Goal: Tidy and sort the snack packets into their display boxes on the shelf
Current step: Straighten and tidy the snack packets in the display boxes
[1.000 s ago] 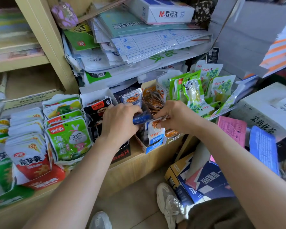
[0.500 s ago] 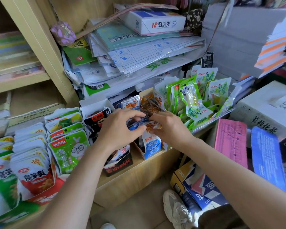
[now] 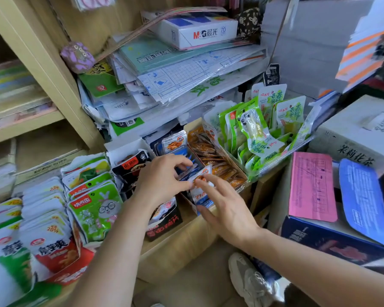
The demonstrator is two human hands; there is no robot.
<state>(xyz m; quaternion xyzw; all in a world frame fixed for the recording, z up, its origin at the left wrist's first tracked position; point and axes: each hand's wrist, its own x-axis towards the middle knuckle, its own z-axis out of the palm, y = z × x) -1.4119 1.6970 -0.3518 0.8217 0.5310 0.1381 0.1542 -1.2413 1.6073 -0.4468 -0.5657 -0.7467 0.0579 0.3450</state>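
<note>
A row of blue-and-white snack packets (image 3: 201,196) stands in a narrow display box (image 3: 187,201) at the shelf's front edge. My left hand (image 3: 162,180) reaches in from the left, with thumb and curled fingers pinching the tops of these packets. My right hand (image 3: 226,209) lies just right of it, fingers straight, fingertips touching a packet top. Beside this box are orange-brown packets (image 3: 217,160) in their own box, and green packets (image 3: 259,134) in a clear tray. A black box (image 3: 164,224) of dark packets sits under my left wrist.
Green rabbit packets (image 3: 95,207) and red-and-white packets (image 3: 51,247) fill the shelf's left side. Stacked papers and a white M&G box (image 3: 200,32) lie above. A pink sheet (image 3: 313,185) and blue carton (image 3: 333,238) sit at the right, and a shoe (image 3: 248,278) is on the floor.
My right hand has let go of the packet it was pinching and drawn back toward me, fingers now straight. My left hand stays on the packets.
</note>
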